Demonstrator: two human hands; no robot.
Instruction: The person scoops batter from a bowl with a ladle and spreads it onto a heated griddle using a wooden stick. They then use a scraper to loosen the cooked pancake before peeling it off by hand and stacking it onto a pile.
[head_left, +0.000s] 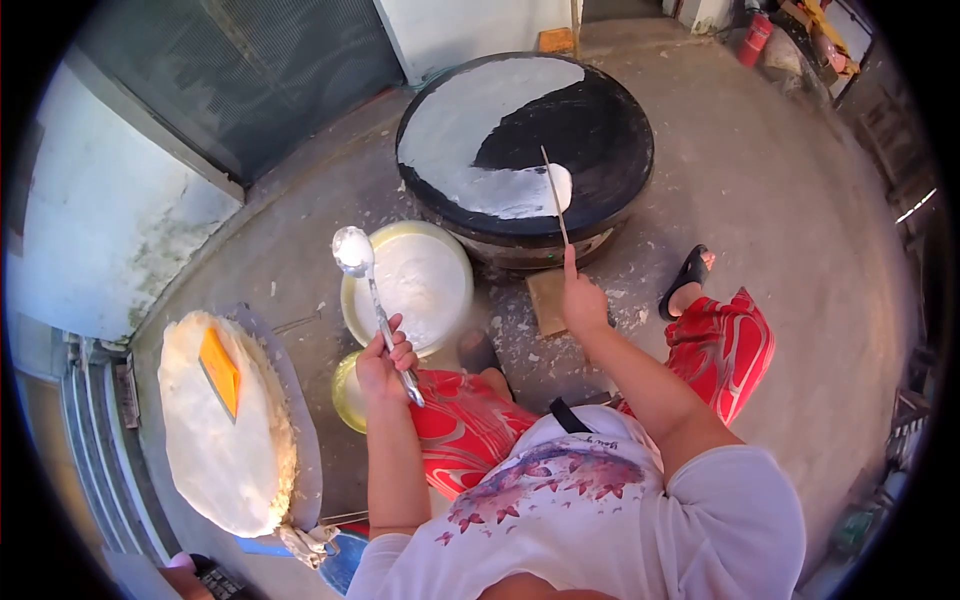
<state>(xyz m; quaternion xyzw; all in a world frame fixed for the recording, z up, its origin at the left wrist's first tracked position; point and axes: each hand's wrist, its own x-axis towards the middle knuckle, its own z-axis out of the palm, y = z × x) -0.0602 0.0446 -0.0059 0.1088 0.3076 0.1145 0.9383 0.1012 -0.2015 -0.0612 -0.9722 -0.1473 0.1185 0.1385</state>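
White batter (470, 140) covers part of the round black griddle (600, 130) on the floor, where the right hand (582, 302) is closed around a thin stick spreader (557, 195) whose tip touches it. The left hand (385, 362) grips a metal ladle (376, 300) raised over the yellow bowl of batter (445, 236); a stack of thin white rounds (215, 450) lies further left.

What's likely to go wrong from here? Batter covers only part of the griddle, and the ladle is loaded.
1. The white batter layer covers only part of the round black griddle. It may set unevenly before the thin spreader stick in the right hand reaches the bare side.
2. The batter-filled metal ladle in the left hand hangs at the rim of the yellow-rimmed batter bowl. A tilt could drip batter onto the floor.
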